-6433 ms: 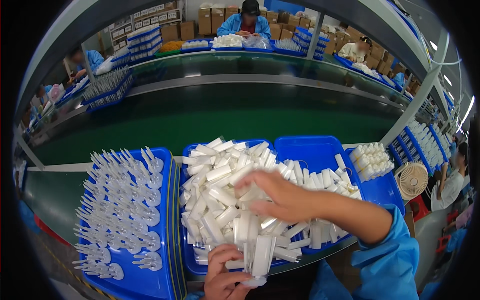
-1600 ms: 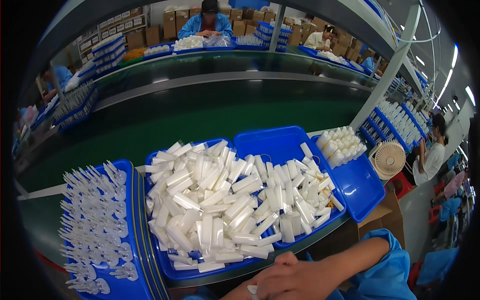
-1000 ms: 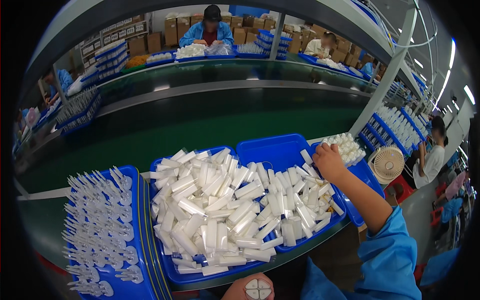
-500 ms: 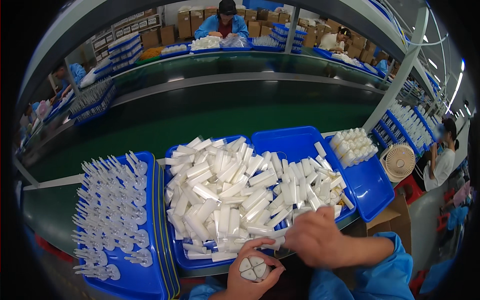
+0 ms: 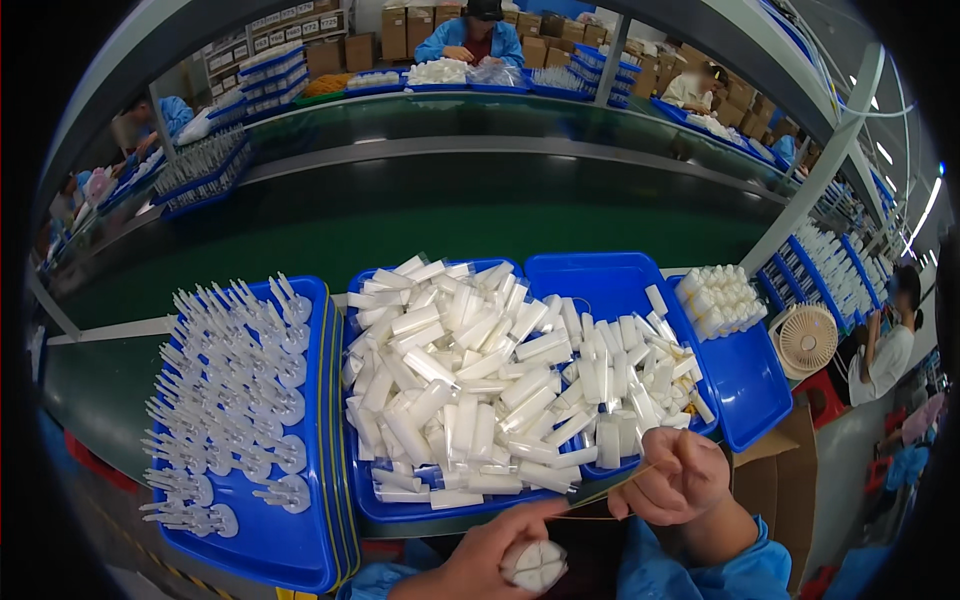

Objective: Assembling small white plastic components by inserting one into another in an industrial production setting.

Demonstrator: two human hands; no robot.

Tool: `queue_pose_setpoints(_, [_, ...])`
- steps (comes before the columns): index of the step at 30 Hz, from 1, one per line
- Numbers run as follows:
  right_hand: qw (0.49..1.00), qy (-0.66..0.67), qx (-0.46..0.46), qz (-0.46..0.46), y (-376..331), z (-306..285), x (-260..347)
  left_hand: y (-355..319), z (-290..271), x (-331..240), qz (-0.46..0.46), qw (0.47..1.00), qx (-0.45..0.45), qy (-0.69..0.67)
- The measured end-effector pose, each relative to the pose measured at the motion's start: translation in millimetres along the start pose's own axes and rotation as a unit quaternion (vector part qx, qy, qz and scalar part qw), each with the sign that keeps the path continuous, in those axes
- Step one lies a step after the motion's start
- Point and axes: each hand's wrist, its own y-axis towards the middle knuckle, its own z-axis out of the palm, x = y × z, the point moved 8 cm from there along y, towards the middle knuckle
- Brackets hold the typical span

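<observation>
My left hand (image 5: 470, 560) is wrapped around a bundle of white pieces (image 5: 537, 566), whose end shows several rounded wedges. A thin yellowish rubber band (image 5: 618, 486) is stretched between my two hands. My right hand (image 5: 682, 480) has its fingers curled closed on the band, to the right of the bundle. Just beyond my hands, white blocks (image 5: 480, 390) in clear wrap lie heaped in a blue tray (image 5: 425, 510). More white pieces (image 5: 630, 370) lie in the blue tray (image 5: 590, 265) to its right.
At the left, a stack of blue trays (image 5: 270, 545) holds white pronged parts (image 5: 225, 400). Bundled white pieces (image 5: 718, 300) sit in a right-hand tray (image 5: 740, 395), near a beige fan (image 5: 805, 338). A green conveyor (image 5: 450, 205) runs beyond, with people working across it.
My right hand has moved right, away from the bundle, drawing out the rubber band. My left hand has turned and moved slightly lower with the bundle. The whole view has shifted a little.
</observation>
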Motion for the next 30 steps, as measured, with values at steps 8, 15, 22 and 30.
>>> queue_pose_setpoints(8, [0.817,-0.471,0.333,-0.013,-2.3,111.2,-38.8,1.6,-11.7,18.0,-0.029,0.989,-0.121,0.077])
queue_pose_setpoints(15, [0.987,0.069,0.147,-0.011,-23.0,46.9,-39.3,-4.4,-12.0,1.4,0.099,0.959,-0.188,-0.189])
queue_pose_setpoints(22, [0.815,-0.572,0.094,0.006,-0.7,52.3,-20.5,-12.5,7.5,-2.4,0.116,0.935,-0.104,0.320])
queue_pose_setpoints(30, [0.686,-0.727,0.034,-0.013,-15.5,54.1,-8.3,-27.5,26.4,-38.6,0.133,0.946,0.119,0.270])
